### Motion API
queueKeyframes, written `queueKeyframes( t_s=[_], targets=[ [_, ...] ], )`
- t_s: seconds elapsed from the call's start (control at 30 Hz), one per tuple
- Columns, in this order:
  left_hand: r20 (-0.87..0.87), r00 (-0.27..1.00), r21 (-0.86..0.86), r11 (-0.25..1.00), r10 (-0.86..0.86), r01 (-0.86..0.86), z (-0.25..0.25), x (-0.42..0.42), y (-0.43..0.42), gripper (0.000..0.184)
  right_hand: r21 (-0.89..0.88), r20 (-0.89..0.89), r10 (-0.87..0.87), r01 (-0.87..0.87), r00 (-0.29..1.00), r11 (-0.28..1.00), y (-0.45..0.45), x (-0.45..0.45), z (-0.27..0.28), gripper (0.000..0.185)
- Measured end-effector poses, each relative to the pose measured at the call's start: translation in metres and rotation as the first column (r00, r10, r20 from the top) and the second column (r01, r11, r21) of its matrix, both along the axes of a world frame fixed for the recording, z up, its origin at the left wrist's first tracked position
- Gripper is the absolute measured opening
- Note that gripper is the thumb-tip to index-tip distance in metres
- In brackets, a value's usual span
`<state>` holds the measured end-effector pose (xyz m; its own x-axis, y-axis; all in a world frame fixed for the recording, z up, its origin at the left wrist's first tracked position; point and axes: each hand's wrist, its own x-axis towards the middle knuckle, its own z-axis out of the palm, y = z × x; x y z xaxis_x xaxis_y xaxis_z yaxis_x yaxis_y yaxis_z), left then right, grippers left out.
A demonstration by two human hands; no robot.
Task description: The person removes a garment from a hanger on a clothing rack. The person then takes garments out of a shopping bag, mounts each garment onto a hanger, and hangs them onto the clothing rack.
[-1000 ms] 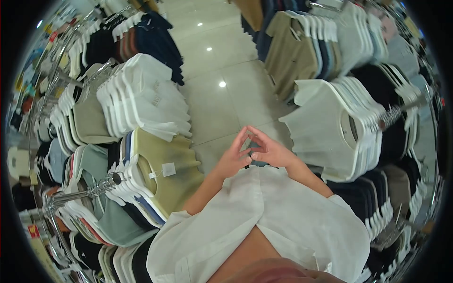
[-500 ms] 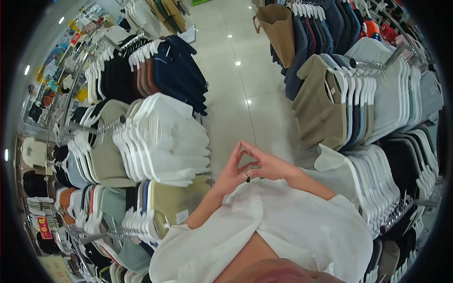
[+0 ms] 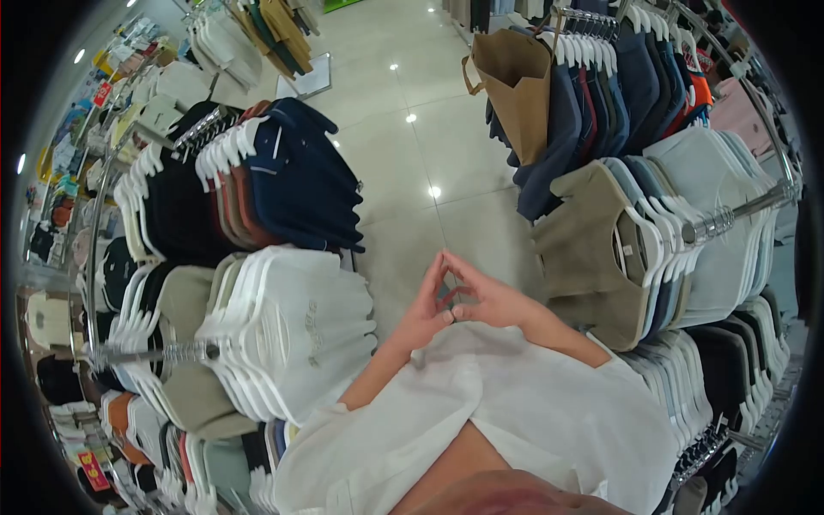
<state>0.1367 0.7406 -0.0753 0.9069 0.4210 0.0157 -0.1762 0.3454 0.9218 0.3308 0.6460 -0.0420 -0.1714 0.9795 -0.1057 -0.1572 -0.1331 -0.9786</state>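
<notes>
My left hand (image 3: 423, 313) and my right hand (image 3: 487, 298) meet in front of my white shirt (image 3: 481, 378), fingertips touching in a peak over the tiled floor. The fingers of both are stretched out, with a gap between the palms, and neither holds anything. White shirts on white hangers (image 3: 300, 330) hang to the left of my left hand. Nearest on the right is an olive-brown top (image 3: 592, 253) on a rack.
Racks of clothes line both sides of the tiled aisle (image 3: 403, 154). Dark navy tops (image 3: 305, 184) hang at the upper left. A brown paper bag (image 3: 515, 94) hangs at the upper right beside dark clothes. A red sign (image 3: 93, 471) is at the lower left.
The racks have shifted down and towards me in view, and the paper bag now shows fully. Both hands keep their fingertip-to-fingertip pose.
</notes>
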Motion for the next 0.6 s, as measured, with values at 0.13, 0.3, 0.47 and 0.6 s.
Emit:
queueKeyframes(
  t_s=[0.13, 0.3, 0.47, 0.6],
  targets=[
    [0.025, 0.996, -0.02, 0.997, -0.081, 0.081, 0.0, 0.035, 0.089, 0.115, -0.009, 0.08, -0.106, 0.107, 0.991, 0.994, 0.07, 0.02, 0.018, 0.1],
    [0.047, 0.987, 0.015, 0.988, -0.154, 0.153, 0.018, 0.062, 0.179, 0.115, 0.023, 0.138, -0.163, 0.162, 0.977, 0.987, 0.147, 0.042, 0.031, 0.108],
    [0.026, 0.979, -0.025, 0.978, -0.205, 0.205, 0.018, 0.076, 0.238, 0.115, -0.006, 0.113, -0.2, 0.202, 0.973, 0.979, 0.198, 0.051, 0.027, 0.108],
    [-0.012, 0.981, -0.062, 0.98, -0.192, 0.191, 0.008, 0.093, 0.278, 0.119, -0.011, 0.122, -0.159, 0.162, 0.98, 0.987, 0.242, 0.073, 0.014, 0.106]
  ],
)
